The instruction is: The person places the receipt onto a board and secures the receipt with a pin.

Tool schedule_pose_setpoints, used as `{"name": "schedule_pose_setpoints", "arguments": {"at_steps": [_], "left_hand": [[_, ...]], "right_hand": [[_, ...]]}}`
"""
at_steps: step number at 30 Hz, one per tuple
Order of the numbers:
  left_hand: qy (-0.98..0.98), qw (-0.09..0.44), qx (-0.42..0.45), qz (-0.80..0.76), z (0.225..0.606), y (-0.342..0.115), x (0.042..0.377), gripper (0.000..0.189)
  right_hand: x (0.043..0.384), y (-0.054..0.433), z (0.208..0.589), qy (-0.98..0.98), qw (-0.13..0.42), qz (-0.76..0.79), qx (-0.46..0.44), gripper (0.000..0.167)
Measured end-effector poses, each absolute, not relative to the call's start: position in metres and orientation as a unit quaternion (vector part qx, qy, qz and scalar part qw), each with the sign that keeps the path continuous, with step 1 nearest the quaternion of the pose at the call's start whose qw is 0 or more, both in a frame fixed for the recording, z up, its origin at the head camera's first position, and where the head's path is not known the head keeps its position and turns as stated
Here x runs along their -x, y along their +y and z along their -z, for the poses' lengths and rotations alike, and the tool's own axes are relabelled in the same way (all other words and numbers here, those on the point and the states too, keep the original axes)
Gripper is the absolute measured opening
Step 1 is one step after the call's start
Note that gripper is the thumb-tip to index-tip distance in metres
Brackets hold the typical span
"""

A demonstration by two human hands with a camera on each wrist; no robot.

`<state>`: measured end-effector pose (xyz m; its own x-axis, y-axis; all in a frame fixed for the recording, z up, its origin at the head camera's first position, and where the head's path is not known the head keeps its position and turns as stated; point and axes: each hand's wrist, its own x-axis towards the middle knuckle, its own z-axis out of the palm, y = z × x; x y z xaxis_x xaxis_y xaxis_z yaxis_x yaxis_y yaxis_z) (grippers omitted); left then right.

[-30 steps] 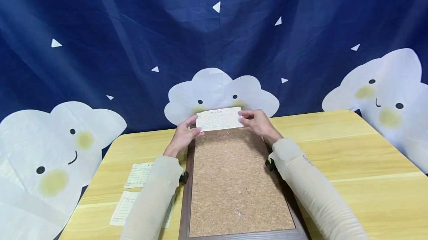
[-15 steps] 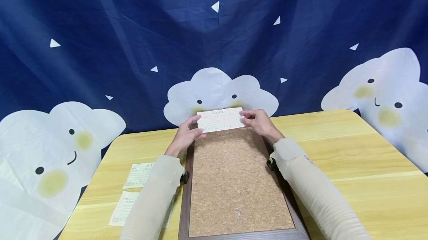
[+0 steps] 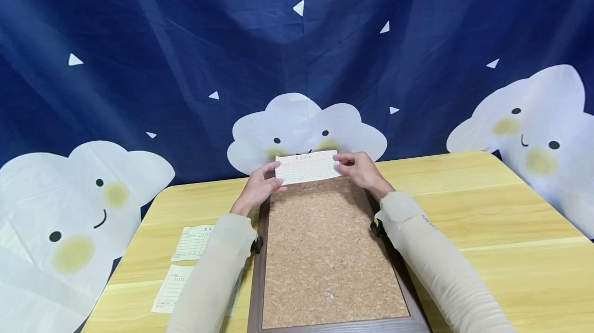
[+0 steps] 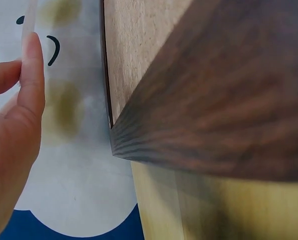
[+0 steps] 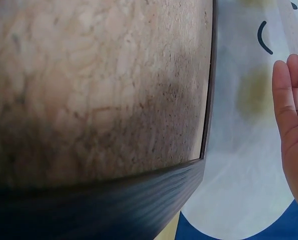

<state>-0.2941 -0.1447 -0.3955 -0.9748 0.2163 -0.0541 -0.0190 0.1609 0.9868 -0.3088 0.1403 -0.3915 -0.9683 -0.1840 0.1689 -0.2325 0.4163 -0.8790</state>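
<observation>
A printed paper slip [image 3: 308, 167] with a ruled table on it is held up by its two short ends at the far end of a cork board [image 3: 331, 250]. My left hand [image 3: 257, 186] pinches its left end between thumb and fingers. At the other end my right hand [image 3: 362, 170] pinches it near the upper corner. In the left wrist view, thumb and finger meet on the slip [image 4: 28, 22], seen nearly edge-on. The right wrist view catches only part of the right hand [image 5: 296, 115], beyond the dark board frame [image 5: 154, 185].
Left of the board, several similar slips [image 3: 192, 243] lie on the wooden table [image 3: 487, 209], partly hidden by my left sleeve [image 3: 211, 276]. A blue curtain [image 3: 260, 39] with printed clouds hangs behind the table. Dark wristbands [image 3: 256, 244] sit under both forearms.
Both hands keep their hold on the slip. Over the last second it has shifted very slightly right and its tilt has changed a little.
</observation>
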Motion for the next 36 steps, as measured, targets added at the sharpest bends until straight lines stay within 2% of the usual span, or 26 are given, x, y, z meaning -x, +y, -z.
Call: {"name": "schedule_pose_setpoints", "arguments": {"at_steps": [20, 36], "left_hand": [[0.782, 0.081, -0.036, -0.617, 0.3973, -0.1378, 0.2985, 0.060], [0.824, 0.078, -0.033, -0.561, 0.3952, -0.1351, 0.2996, 0.059]], "right_hand": [[0.3095, 0.1455, 0.3962, -0.865, 0.019, -0.485, -0.128, 0.033], [0.3105, 0.1494, 0.3984, -0.866, -0.019, -0.483, -0.125, 0.036]]}}
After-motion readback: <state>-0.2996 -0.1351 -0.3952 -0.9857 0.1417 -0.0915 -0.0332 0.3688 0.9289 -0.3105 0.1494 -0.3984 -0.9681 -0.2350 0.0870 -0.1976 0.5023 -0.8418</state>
